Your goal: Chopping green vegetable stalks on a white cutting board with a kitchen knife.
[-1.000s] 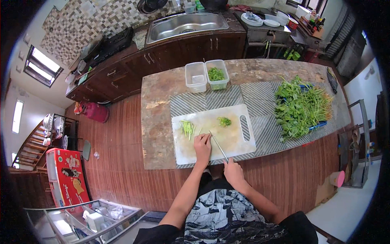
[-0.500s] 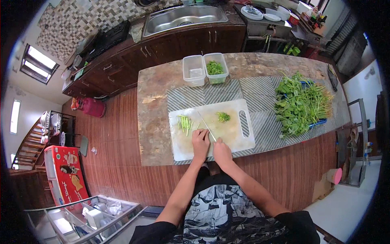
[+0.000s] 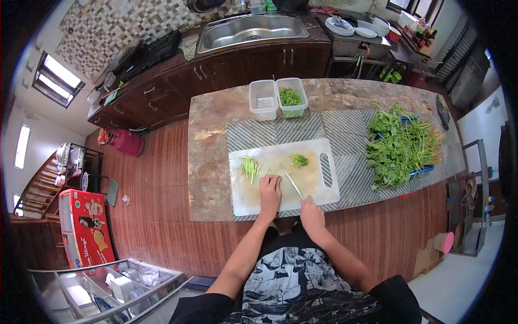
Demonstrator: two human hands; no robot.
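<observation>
My right hand (image 3: 312,215) grips the handle of a knife (image 3: 294,183), whose thin blade slants up and left over the white cutting board (image 3: 248,201). To its left, my left hand (image 3: 270,193) rests on the board with fingers curled and pressed together; whatever lies under them is hidden. The blade is a little apart from those fingers. Cut pale green stems (image 3: 250,168) lie in a loose bunch on the board's left side. A small heap of chopped green leaves (image 3: 299,160) sits near the board's far edge, beyond the blade.
Beyond the board stand two clear plastic containers, one without contents (image 3: 263,110) and one holding chopped greens (image 3: 291,110). Leafy greens with roots (image 3: 402,146) fill a blue tray on the right. A striped mat (image 3: 350,129) covers part of the worn wooden table (image 3: 208,162).
My right hand has drawn the knife rightward and nearer to me, away from the left hand's fingers. My left hand stays on the board. The whole view has shifted slightly.
</observation>
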